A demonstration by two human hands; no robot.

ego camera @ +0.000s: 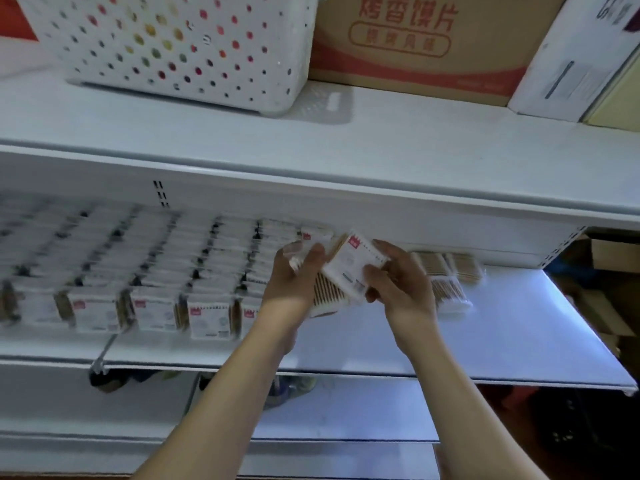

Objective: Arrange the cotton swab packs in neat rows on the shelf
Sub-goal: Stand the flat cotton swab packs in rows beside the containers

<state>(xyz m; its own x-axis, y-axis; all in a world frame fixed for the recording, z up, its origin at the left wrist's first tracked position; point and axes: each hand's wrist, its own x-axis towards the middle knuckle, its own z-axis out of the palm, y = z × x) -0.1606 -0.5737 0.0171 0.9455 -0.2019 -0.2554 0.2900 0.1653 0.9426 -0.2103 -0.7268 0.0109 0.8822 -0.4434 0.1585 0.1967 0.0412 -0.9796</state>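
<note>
White shelf, rows left; both hands, left hand and right hand, fingers gripping tilted cotton swab pack, loose packs just right.

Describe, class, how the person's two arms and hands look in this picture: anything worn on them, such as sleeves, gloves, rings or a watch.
Both forearms are bare right down to the bottom edge of the frame; no sleeve shows. The left hand and the right hand wear no gloves. No ring, watch or bracelet can be seen on the fingers or wrists, though the picture is slightly blurred.
</note>
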